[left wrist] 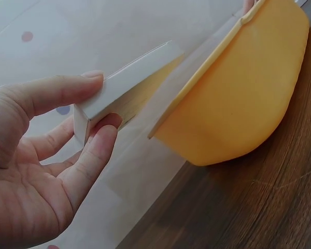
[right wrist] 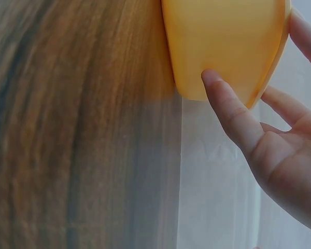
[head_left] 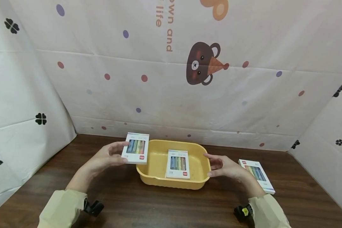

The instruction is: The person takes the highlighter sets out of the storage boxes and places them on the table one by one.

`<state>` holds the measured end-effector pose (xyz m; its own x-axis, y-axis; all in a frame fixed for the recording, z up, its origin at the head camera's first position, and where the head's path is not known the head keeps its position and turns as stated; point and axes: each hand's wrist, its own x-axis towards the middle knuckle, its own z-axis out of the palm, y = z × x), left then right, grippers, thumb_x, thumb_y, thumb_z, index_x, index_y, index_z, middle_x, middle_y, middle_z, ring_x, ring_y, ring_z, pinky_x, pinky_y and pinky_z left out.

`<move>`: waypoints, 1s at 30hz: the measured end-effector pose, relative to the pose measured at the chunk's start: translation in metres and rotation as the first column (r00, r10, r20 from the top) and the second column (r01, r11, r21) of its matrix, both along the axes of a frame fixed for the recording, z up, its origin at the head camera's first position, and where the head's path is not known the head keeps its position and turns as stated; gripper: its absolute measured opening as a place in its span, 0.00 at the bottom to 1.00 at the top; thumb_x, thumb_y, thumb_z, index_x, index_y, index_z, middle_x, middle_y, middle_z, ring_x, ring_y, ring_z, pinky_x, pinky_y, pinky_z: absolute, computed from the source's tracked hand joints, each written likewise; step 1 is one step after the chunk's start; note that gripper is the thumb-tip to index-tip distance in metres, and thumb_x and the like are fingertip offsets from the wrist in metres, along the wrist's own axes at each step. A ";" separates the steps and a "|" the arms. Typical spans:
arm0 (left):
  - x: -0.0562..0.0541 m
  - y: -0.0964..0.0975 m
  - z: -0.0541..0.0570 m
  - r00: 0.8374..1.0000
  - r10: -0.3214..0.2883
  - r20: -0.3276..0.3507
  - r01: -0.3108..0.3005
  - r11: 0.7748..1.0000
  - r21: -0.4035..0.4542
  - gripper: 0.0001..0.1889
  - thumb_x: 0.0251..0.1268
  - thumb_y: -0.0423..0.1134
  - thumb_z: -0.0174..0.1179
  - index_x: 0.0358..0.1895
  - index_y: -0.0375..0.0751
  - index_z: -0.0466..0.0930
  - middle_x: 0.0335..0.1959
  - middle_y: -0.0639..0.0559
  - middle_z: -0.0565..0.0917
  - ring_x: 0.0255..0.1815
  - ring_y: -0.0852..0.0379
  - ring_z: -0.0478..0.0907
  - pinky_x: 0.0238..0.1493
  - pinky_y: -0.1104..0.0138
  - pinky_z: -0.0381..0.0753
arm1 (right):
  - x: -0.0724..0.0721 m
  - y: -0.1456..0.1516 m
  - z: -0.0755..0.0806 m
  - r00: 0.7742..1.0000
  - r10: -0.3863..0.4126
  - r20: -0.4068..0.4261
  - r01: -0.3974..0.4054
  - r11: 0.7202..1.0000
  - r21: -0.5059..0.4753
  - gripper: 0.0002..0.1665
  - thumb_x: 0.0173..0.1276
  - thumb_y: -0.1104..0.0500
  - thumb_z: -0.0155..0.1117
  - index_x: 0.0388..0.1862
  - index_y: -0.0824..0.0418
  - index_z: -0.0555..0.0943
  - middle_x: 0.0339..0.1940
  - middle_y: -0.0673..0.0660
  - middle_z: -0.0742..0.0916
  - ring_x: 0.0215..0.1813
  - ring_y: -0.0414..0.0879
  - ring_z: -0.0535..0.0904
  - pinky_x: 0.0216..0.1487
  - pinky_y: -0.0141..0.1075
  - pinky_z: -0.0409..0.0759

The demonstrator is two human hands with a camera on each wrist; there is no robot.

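Pinched only along one side by the left hand [head_left: 104,157], the left box [head_left: 136,148] could be dropped; the basin [head_left: 156,158] seems gripped by the right hand [head_left: 227,167].

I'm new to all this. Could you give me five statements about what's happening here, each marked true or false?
1. The left hand holds a white box. True.
2. The right hand holds a box too. False: the right hand touches the yellow tub.
3. Another box lies inside the tub. True.
4. The held box lies on the table. False: it is raised above the table.
5. A third box lies to the tub's right. True.
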<state>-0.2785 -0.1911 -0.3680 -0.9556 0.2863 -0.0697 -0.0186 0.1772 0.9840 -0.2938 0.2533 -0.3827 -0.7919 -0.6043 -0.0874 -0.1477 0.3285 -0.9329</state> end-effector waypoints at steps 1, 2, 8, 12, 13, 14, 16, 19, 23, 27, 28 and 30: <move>0.000 -0.001 0.000 1.000 0.000 -0.001 0.000 1.000 0.001 0.41 0.48 0.34 0.68 0.66 0.32 0.57 0.60 0.32 0.62 0.42 0.50 0.77 0.44 0.63 0.78 | 0.000 0.000 0.000 1.000 0.000 0.001 0.000 1.000 -0.002 0.50 0.56 0.61 0.68 0.69 0.72 0.51 0.60 0.78 0.66 0.54 0.63 0.75 0.47 0.39 0.78; 0.000 -0.002 0.000 1.000 -0.002 -0.002 0.002 1.000 0.002 0.41 0.48 0.34 0.68 0.66 0.32 0.56 0.60 0.32 0.62 0.42 0.50 0.77 0.44 0.63 0.78 | 0.000 0.000 0.000 1.000 0.000 0.003 0.000 1.000 -0.005 0.50 0.55 0.61 0.68 0.69 0.72 0.51 0.60 0.78 0.66 0.54 0.63 0.74 0.47 0.39 0.78; 0.002 -0.007 -0.002 1.000 -0.021 -0.008 0.021 1.000 0.020 0.41 0.49 0.33 0.67 0.66 0.31 0.54 0.62 0.31 0.59 0.42 0.51 0.77 0.45 0.62 0.78 | 0.000 0.000 0.000 1.000 0.012 -0.011 -0.012 1.000 0.004 0.50 0.56 0.59 0.68 0.69 0.72 0.50 0.59 0.78 0.66 0.53 0.60 0.76 0.47 0.39 0.78; 0.001 -0.010 -0.005 1.000 -0.025 -0.007 0.025 0.999 0.027 0.41 0.50 0.32 0.66 0.67 0.30 0.54 0.62 0.31 0.58 0.43 0.51 0.77 0.46 0.62 0.78 | 0.001 0.000 0.000 1.000 0.005 -0.003 -0.005 1.000 -0.001 0.50 0.56 0.59 0.68 0.69 0.72 0.50 0.60 0.78 0.67 0.53 0.61 0.76 0.47 0.39 0.78; 0.001 -0.012 -0.005 1.000 -0.025 -0.007 0.025 0.999 0.026 0.41 0.50 0.32 0.66 0.67 0.30 0.54 0.62 0.31 0.58 0.43 0.51 0.77 0.46 0.62 0.77 | 0.001 0.000 0.001 1.000 0.004 0.001 -0.004 1.000 -0.002 0.50 0.56 0.60 0.68 0.69 0.72 0.50 0.60 0.78 0.66 0.53 0.61 0.76 0.47 0.39 0.78; 0.002 -0.013 -0.006 1.000 -0.024 -0.007 0.024 0.999 0.022 0.40 0.50 0.32 0.66 0.67 0.30 0.54 0.62 0.30 0.58 0.43 0.51 0.77 0.46 0.62 0.77 | 0.001 0.000 0.001 1.000 -0.004 0.011 0.004 1.000 -0.008 0.50 0.55 0.60 0.69 0.69 0.72 0.50 0.60 0.78 0.66 0.53 0.62 0.75 0.47 0.39 0.78; 0.003 -0.015 -0.006 1.000 -0.015 -0.002 0.015 1.000 0.015 0.40 0.51 0.33 0.66 0.67 0.31 0.54 0.62 0.31 0.58 0.43 0.51 0.77 0.46 0.62 0.77 | 0.001 -0.001 0.001 1.000 -0.008 0.019 0.008 1.000 -0.010 0.51 0.55 0.61 0.69 0.69 0.72 0.50 0.60 0.78 0.66 0.54 0.63 0.75 0.47 0.39 0.78; 0.005 -0.020 -0.004 1.000 -0.007 -0.003 0.007 1.000 0.012 0.40 0.52 0.33 0.65 0.67 0.31 0.53 0.63 0.31 0.58 0.43 0.51 0.76 0.45 0.63 0.78 | 0.001 -0.001 0.001 1.000 -0.012 0.018 0.012 1.000 -0.005 0.51 0.55 0.61 0.69 0.69 0.72 0.51 0.60 0.78 0.67 0.54 0.63 0.75 0.47 0.40 0.78; 0.007 -0.026 -0.004 1.000 -0.013 -0.011 0.014 1.000 0.025 0.40 0.53 0.32 0.64 0.68 0.30 0.52 0.62 0.30 0.57 0.44 0.52 0.76 0.45 0.64 0.77 | 0.002 -0.001 0.001 1.000 -0.019 0.011 0.018 1.000 0.003 0.50 0.54 0.61 0.69 0.69 0.71 0.51 0.60 0.77 0.67 0.53 0.62 0.75 0.47 0.39 0.78; 0.008 -0.035 -0.005 1.000 -0.020 -0.024 0.021 0.999 0.038 0.39 0.54 0.32 0.63 0.68 0.30 0.51 0.63 0.31 0.56 0.43 0.53 0.76 0.45 0.65 0.77 | 0.001 -0.001 0.001 1.000 -0.007 0.013 0.007 1.000 -0.002 0.51 0.55 0.60 0.69 0.69 0.72 0.50 0.60 0.77 0.67 0.53 0.62 0.75 0.47 0.39 0.78; 0.009 -0.037 -0.006 0.999 -0.022 -0.028 0.023 0.999 0.040 0.39 0.54 0.31 0.62 0.68 0.30 0.51 0.63 0.31 0.55 0.43 0.54 0.76 0.44 0.65 0.77 | 0.001 0.000 0.001 1.000 -0.003 0.010 0.003 1.000 -0.002 0.51 0.55 0.60 0.69 0.69 0.72 0.50 0.59 0.78 0.67 0.53 0.62 0.75 0.47 0.39 0.78; 0.009 -0.041 -0.007 0.999 -0.023 -0.034 0.025 0.999 0.045 0.38 0.55 0.31 0.62 0.68 0.31 0.52 0.63 0.31 0.55 0.43 0.55 0.77 0.44 0.65 0.78 | 0.001 -0.001 0.001 1.000 -0.005 0.009 0.005 1.000 0.001 0.51 0.55 0.60 0.69 0.69 0.72 0.50 0.59 0.77 0.68 0.53 0.62 0.75 0.47 0.39 0.78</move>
<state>-0.2694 -0.2320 -0.3746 -0.9500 0.3112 -0.0240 0.0182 0.1318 0.9911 -0.2930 0.2528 -0.3818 -0.7942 -0.6002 -0.0950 -0.1378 0.3302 -0.9338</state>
